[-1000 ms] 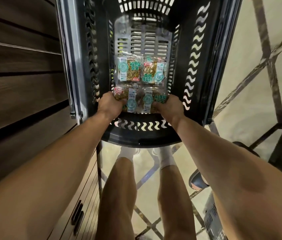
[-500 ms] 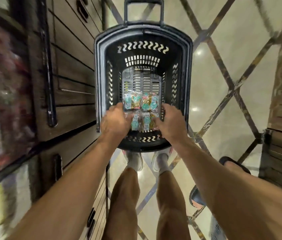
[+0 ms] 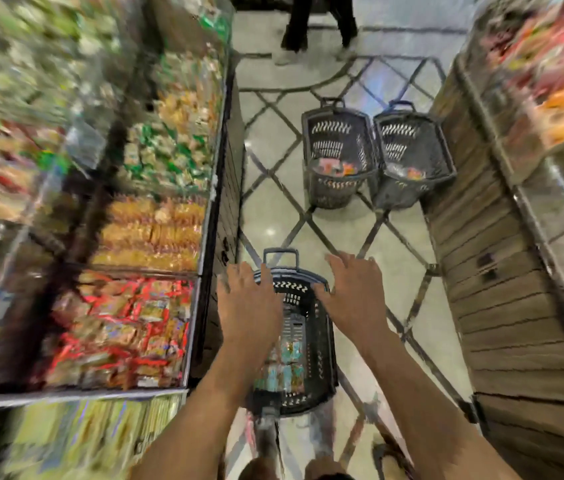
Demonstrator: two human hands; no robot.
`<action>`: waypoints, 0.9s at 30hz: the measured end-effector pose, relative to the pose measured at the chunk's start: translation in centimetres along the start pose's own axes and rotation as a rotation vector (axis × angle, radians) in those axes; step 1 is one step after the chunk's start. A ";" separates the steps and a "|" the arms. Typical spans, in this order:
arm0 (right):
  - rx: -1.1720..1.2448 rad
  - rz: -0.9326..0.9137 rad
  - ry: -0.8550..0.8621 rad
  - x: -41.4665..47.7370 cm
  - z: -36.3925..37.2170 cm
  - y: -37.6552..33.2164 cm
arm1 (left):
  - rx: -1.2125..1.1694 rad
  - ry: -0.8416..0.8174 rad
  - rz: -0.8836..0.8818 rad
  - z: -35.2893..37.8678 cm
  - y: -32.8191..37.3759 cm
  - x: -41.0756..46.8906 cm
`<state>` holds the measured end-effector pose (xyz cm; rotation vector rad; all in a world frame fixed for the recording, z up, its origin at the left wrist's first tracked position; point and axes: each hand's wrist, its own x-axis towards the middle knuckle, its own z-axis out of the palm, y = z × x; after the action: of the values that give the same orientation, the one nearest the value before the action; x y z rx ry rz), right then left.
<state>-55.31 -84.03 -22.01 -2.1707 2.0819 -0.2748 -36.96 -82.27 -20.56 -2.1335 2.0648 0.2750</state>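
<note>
Both of your hands hover empty over the black basket (image 3: 325, 344) at the lower centre of the frame. The left hand (image 3: 249, 306) lies across its left rim and the right hand (image 3: 355, 299) over its right rim, fingers spread and loose on each, gripping nothing (the blur hides whether either palm touches the rim). The snack packets (image 3: 285, 367) lie flat on the basket's bottom, in the near half, partly behind your left wrist.

The packets look placed, so the step in hand is probably the reach for more goods from the display bin (image 3: 124, 327) in the lower left of the frame, just beside the basket.

- Steady your head first; the bins are smeared, and you want one bin picked out before you commit.
- Lead with the left hand, since it is nearer that side.
- Take packets by their flat faces rather than crushing the middle.
- Lay them into the far half, where the grid shows bare, edge to edge with those already there.
- Mind the handle (image 3: 280, 252) standing up at the basket's far end.
- The two other baskets (image 3: 339, 161) sit well apart in the upper centre — don't drift toward them.
</note>
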 end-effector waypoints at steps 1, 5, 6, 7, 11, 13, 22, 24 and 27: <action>0.016 -0.023 0.027 0.5 -2.1 -0.6 | 0.008 0.006 0.018 -2.4 0.1 -0.3; -0.022 -0.071 0.036 2.7 -10.4 -3.4 | 0.052 0.084 0.064 -10.9 -0.1 -0.8; -0.038 -0.087 0.034 3.2 -12.4 -4.1 | 0.070 0.115 0.055 -13.1 -0.3 -0.9; -0.048 -0.110 0.035 3.6 -14.2 -4.8 | 0.076 0.142 0.038 -15.2 -0.6 -1.1; -0.046 -0.219 0.053 5.2 -19.3 -7.4 | 0.081 0.189 -0.052 -22.2 -1.9 -2.2; -0.037 -0.270 0.049 5.7 -20.9 -8.7 | 0.076 0.208 -0.101 -24.1 -3.0 -3.3; -0.010 -0.628 -0.007 4.8 -24.4 -19.7 | 0.021 0.259 -0.471 -26.0 -11.8 -12.2; 0.004 -0.717 -0.009 3.4 -24.5 -23.1 | 0.049 0.268 -0.566 -25.8 -13.9 -15.6; 0.035 -0.849 -0.020 0.3 -24.7 -28.3 | 0.067 0.253 -0.689 -25.4 -17.1 -21.3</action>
<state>-32.93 -82.05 8.10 -2.8764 1.0104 -0.3455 -20.00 -67.16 8.96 -2.7722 1.2733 -0.1590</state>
